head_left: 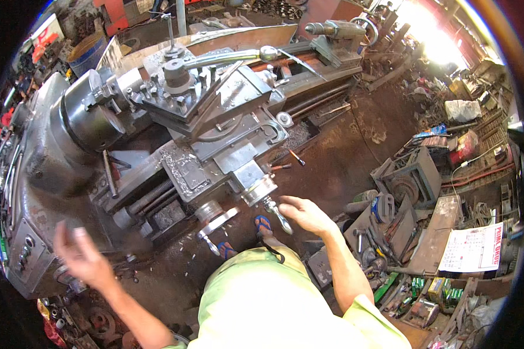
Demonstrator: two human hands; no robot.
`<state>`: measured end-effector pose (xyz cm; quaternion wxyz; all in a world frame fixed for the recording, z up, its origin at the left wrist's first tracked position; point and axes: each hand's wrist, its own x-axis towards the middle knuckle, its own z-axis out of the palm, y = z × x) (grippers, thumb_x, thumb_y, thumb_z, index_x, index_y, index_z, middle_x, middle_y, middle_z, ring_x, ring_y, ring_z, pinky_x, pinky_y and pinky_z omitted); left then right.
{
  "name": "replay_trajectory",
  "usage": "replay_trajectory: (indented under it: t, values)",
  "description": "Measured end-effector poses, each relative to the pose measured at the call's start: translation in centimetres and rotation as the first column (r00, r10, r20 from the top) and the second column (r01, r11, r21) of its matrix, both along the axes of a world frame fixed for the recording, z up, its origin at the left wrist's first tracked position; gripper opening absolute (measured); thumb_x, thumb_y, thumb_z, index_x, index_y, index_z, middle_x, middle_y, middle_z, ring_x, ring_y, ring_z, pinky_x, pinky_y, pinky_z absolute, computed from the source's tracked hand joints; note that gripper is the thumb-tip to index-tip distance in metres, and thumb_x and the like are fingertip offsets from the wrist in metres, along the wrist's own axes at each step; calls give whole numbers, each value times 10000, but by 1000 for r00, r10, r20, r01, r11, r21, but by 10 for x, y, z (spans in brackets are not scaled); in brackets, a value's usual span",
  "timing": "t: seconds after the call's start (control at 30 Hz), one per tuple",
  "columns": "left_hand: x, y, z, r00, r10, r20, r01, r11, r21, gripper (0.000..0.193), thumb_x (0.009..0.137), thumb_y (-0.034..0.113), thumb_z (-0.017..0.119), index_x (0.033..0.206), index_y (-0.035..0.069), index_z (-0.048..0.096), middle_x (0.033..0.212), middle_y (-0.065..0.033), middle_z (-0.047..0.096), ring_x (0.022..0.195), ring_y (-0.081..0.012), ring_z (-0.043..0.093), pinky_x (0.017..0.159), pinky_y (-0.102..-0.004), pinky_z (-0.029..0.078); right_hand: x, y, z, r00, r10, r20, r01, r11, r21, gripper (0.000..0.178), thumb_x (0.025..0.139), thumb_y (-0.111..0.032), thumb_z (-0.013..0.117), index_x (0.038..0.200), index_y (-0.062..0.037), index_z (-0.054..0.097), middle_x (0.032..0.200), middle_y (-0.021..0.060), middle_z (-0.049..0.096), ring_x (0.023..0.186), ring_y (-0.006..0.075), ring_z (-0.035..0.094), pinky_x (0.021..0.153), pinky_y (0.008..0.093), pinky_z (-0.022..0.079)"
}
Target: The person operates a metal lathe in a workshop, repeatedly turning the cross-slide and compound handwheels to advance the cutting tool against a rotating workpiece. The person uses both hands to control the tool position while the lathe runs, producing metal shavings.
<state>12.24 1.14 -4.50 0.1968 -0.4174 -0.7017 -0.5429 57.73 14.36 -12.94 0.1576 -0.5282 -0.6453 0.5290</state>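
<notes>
A large metal lathe fills the left and middle. My left hand (87, 262) is raised near its headstock (46, 157) and control panel (24, 251), blurred, its fingers apart and holding nothing. At the carriage front, my right hand (305, 215) is beside the crank handle (278, 216) of the cross slide, fingers stretched out; whether they touch it I cannot tell. Left of that crank is the carriage handwheel (216, 221). The chuck (90, 113) grips a round metal workpiece (128, 81). The tool post (176, 75) carries a long shiny lever (227, 57).
My sandalled feet (263, 224) stand below the carriage. A tailstock (337, 29) sits at the far end of the bed. Metal chips lie on the carriage apron (186, 171). At right are cluttered shelves with a metal box (410, 180), a printed calendar sheet (471, 249) and small boxes (439, 289).
</notes>
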Motion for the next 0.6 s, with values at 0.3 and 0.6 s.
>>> replay_trajectory:
  t: [0.3, 0.6]
  values:
    - [208, 75, -141, 101, -223, 970, 886, 464, 14, 527, 950, 269, 629, 1386, 5, 495, 1265, -142, 599, 1175, -211, 561, 1019, -351, 438, -35, 18, 10, 914, 216, 342, -209, 976, -58, 643, 797, -359, 698, 1218, 101, 539, 997, 326, 667, 989, 448, 656, 864, 480, 514]
    - [250, 89, -177, -319, -59, 946, 790, 535, 300, 580, 953, 399, 620, 1390, 65, 437, 1300, -95, 551, 1160, -204, 555, 946, -364, 456, -25, 30, 2, 907, 309, 288, -288, 951, -113, 546, 796, -285, 659, 1183, 86, 553, 982, 332, 662, 969, 452, 655, 848, 478, 510]
